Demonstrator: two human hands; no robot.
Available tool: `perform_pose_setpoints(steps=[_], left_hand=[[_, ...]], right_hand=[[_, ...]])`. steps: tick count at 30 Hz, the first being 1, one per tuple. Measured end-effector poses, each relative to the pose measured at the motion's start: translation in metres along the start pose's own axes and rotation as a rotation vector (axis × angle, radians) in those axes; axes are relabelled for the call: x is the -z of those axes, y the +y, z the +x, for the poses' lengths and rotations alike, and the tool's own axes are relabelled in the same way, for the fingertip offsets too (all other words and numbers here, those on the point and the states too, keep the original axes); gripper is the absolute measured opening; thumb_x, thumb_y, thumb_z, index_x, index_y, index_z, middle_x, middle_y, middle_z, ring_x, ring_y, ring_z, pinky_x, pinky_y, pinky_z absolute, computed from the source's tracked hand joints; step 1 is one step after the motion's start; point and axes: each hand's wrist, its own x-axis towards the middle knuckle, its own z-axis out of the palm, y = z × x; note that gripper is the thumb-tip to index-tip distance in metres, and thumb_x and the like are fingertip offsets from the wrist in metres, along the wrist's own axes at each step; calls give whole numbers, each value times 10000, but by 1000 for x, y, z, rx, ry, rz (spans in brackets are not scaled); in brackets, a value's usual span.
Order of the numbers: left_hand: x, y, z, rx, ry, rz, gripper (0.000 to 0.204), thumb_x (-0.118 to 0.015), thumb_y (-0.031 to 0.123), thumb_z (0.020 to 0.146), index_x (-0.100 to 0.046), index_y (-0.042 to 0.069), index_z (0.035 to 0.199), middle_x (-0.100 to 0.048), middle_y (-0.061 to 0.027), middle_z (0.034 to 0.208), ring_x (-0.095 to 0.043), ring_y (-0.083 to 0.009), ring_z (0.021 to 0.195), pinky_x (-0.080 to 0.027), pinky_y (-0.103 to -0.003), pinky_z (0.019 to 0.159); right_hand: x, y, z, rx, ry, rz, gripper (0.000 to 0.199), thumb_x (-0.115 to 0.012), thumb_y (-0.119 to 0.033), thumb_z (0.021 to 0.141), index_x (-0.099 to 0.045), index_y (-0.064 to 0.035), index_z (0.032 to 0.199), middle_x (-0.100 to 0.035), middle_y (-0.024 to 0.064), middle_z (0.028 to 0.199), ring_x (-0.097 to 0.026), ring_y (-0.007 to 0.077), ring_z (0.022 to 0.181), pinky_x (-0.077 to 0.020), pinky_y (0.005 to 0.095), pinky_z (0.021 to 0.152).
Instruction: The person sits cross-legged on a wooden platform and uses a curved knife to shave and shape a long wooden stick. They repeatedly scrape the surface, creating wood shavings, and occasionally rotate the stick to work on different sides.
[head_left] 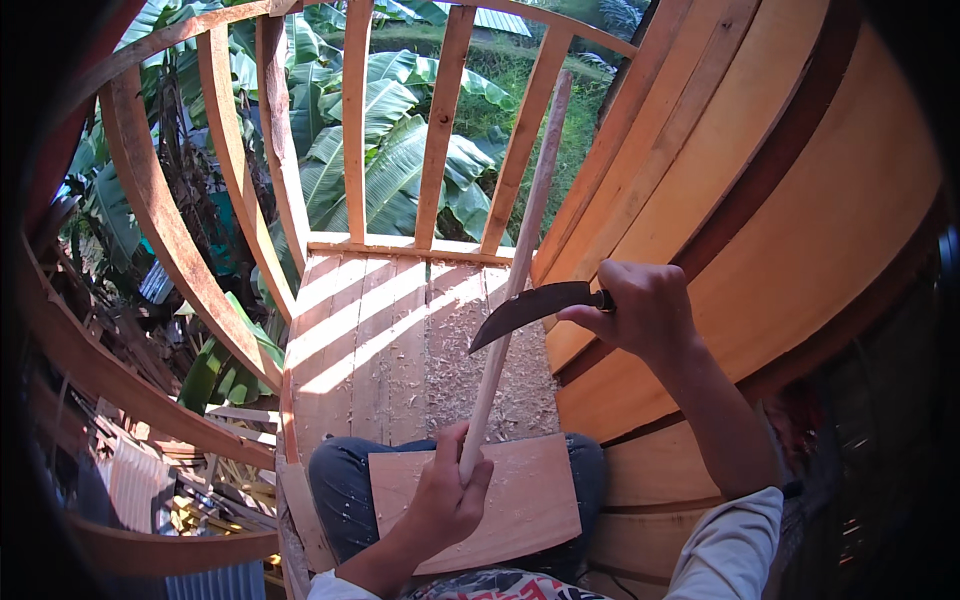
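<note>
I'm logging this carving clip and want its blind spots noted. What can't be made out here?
- Head view: the knife handle, wrapped inside the right hand.
- The lower end of the stick, covered by the left hand.
- The legs under the board.
- The right and lower corners, lost in dark shadow at the fisheye rim.

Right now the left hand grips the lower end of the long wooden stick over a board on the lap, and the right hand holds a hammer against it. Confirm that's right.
Not quite. The right hand holds a curved dark knife, not a hammer, its blade laid against the long wooden stick. The rest stands: the left hand grips the stick's lower end over the board on the lap. The head view shows it.
</note>
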Motion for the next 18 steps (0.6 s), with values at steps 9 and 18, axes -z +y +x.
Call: perform_pose_setpoints(steps=[9, 18], left_hand=[[-15, -1, -17, -30, -82, -119, 398, -553, 69, 932, -358, -16, 1268, -547, -153, 816, -561, -223, 683, -452, -360, 621], [-20, 14, -17, -47, -107, -82, 398, -545, 47, 933, -354, -13, 1277, -549, -146, 866, -562, -209, 716, -446, -337, 627]], right_hand=[[33, -13, -19, 56, -112, 176, 635, -583, -657, 822, -460, -97, 548, -453, 55, 431, -536, 227, 380, -435, 332, 395], [50, -13, -37, -49, -138, 140, 629, -595, -649, 817, -430, -100, 558, -400, 32, 419, -500, 201, 360, -410, 300, 380]])
